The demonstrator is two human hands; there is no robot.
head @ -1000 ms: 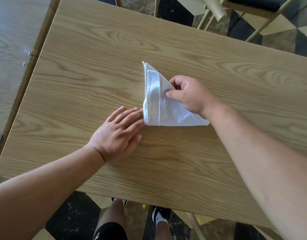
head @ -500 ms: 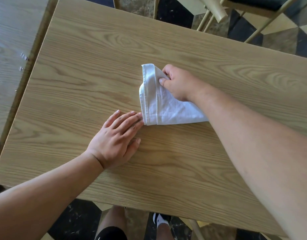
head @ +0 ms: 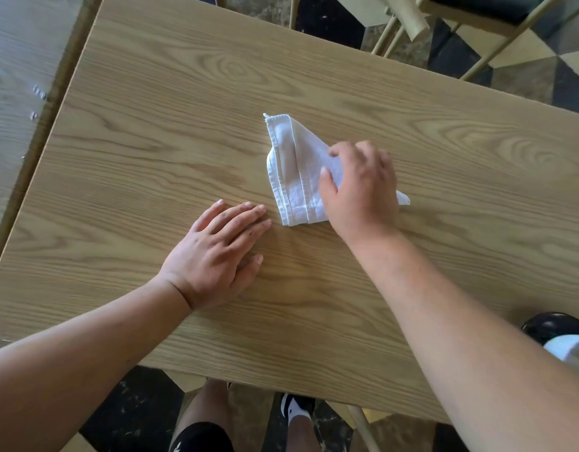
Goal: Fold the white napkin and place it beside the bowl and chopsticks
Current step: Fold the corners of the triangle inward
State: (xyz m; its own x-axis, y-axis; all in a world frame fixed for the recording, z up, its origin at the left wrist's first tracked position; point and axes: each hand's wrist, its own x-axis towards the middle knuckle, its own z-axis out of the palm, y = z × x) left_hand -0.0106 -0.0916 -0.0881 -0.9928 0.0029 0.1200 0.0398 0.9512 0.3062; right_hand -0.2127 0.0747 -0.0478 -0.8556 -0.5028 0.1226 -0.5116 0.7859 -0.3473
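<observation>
Two hands: both on the surface (head: 151,158)
Napkin (head: 291,177): folded triangle
Right hand (head: 360,187): spread, pressing napkin
Left hand (head: 216,256): flat, fingers together, just beside napkin

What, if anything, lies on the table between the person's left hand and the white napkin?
Nothing visible does. The left hand lies flat on the table, fingertips just short of the white napkin, with only bare wood between. The right hand already rests on the napkin. No bowl or chopsticks are in view.
</observation>
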